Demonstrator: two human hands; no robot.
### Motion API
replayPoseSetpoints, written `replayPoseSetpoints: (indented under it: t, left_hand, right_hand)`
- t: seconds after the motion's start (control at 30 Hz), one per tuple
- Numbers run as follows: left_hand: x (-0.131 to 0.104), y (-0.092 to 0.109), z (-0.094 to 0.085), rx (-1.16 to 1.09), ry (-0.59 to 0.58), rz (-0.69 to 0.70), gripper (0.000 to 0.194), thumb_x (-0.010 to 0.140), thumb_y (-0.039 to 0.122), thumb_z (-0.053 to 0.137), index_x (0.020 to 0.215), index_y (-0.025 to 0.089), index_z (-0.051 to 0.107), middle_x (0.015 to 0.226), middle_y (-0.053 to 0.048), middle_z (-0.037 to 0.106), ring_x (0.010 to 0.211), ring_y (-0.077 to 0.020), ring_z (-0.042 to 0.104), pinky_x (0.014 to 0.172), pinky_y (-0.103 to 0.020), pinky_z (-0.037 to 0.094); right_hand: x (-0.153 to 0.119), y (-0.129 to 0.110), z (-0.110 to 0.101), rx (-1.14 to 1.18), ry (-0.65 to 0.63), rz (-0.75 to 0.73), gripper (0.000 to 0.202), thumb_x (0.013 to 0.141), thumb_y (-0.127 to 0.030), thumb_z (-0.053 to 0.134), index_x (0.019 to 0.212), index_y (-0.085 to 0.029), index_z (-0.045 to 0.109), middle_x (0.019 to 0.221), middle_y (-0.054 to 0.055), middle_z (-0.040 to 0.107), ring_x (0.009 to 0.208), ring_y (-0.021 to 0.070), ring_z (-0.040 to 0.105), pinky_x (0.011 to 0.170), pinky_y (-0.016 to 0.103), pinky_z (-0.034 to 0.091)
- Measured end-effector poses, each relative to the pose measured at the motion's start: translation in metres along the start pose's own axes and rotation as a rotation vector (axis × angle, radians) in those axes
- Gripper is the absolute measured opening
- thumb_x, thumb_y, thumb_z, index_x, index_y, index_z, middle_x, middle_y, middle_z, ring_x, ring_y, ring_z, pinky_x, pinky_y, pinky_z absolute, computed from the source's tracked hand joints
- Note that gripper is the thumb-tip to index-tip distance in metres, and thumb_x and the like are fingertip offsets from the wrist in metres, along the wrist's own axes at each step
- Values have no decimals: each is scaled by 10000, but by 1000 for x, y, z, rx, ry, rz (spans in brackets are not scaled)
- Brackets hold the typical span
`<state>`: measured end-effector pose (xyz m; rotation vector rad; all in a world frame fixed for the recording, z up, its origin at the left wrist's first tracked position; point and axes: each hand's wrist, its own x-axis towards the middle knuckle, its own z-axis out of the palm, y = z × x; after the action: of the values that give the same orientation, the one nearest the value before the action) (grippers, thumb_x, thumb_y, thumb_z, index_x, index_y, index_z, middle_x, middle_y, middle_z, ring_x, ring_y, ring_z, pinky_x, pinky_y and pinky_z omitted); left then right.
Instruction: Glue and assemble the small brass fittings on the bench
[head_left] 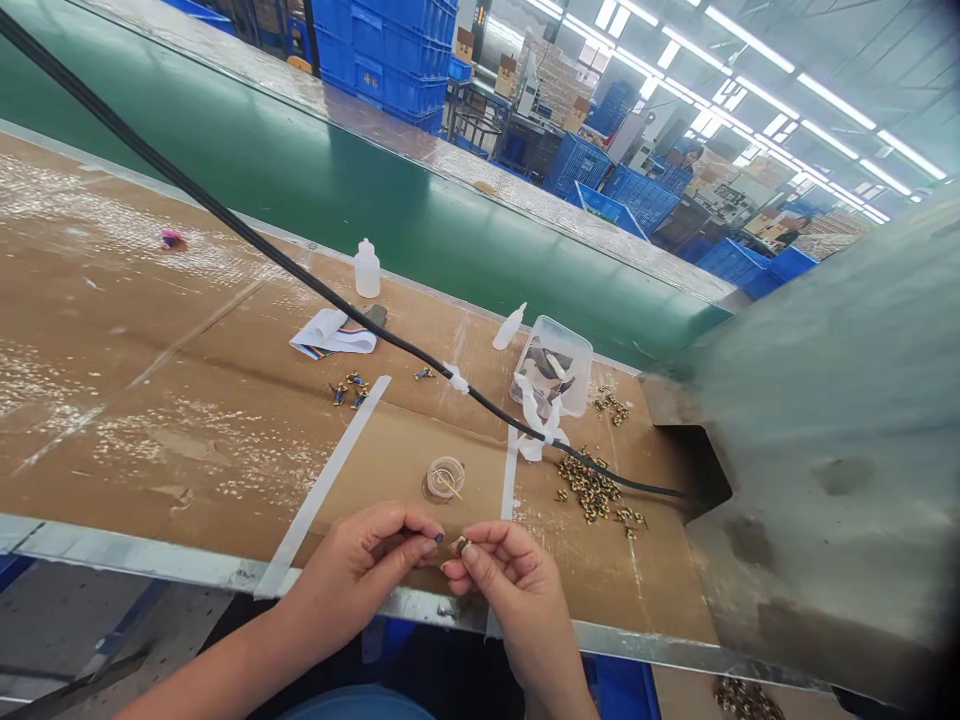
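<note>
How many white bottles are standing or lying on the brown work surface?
2: one bottle behind the folded white strip, another bottle just left of the clear plastic box. None appears hidden.

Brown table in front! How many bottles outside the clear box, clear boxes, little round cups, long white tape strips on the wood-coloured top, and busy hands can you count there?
Bottles: 2
Clear box: 1
Round cup: 1
Tape strips: 2
Hands: 2
Total: 8
</note>
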<state>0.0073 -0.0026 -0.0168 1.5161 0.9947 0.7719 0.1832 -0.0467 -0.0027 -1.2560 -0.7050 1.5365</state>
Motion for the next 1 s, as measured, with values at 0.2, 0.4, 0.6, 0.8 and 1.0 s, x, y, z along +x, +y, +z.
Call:
replayPoseSetpoints:
  t: [0.2,0.4,0.6,0.8,1.0]
  left_hand:
    - [2,5,0,81,4,50,162,878,247,519,889,193,671,773,-13,701,728,-154,656,682,-227,516]
    - [2,5,0,80,17,78,162,871,225,511,875,195,671,761,-13,702,710,-151,660,661,-218,527]
    - [2,8,0,58,1,60,153,871,235,523,865,191,669,773,-17,713,721,-156,674,664,-215,542]
    - [1,5,0,60,3,51,145,872,257,538,870,194,669,772,-16,711,720,-161,679,663,-222,549]
    - [2,5,-1,99,-7,101,139,883,223,525,876,201,662,770,3,696,712,-140,669,662,-202,527]
  right_hand:
    - [1,1,5,-12,25,18,290,714,-374,794,802,-142,644,684,51,713,607,121,661,600,215,536]
    - [-2,-1,6,-84,40,-44,283,727,-389,777,789,-146,645,645,35,687,579,121,640,570,220,537]
    - [-6,-2,7,-201,62,-89,243,779,-388,724,828,-156,670,700,43,688,650,144,657,609,235,540]
    - [-6,-4,10,-296,67,-128,246,799,-393,694,822,-150,668,706,55,679,650,159,652,601,254,542]
    - [-7,-1,10,-291,59,-119,248,809,-393,681,811,-146,651,692,49,669,633,150,645,588,240,524]
